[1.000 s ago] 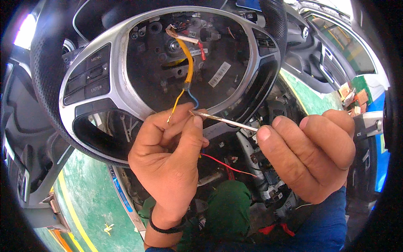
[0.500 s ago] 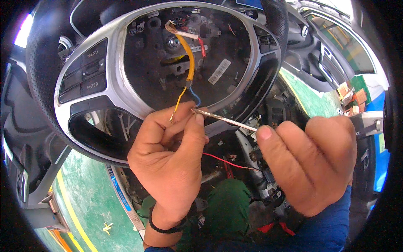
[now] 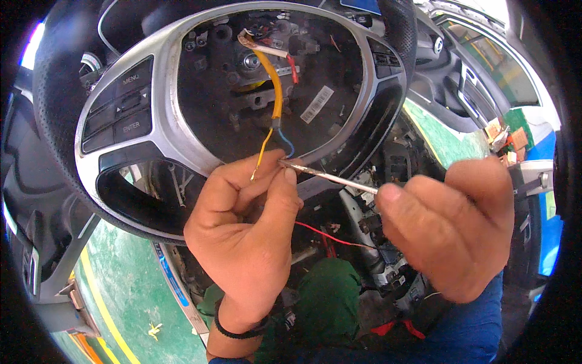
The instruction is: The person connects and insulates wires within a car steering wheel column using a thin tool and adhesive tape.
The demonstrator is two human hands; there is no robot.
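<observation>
head | left hand [image 3: 242, 224] pinches blue wire [image 3: 290, 142] | right hand [image 3: 448, 230] grips rod [image 3: 342, 180] | steering wheel [image 3: 165, 91] behind

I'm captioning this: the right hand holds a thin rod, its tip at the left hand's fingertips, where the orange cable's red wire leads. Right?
The wire from the orange cable to the left hand is blue, not red, in the head view; the rest holds.

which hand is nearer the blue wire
Left: the left hand pinches the lower end of the blue wire; the right hand, holding a thin rod, is farther right and lower.
</observation>
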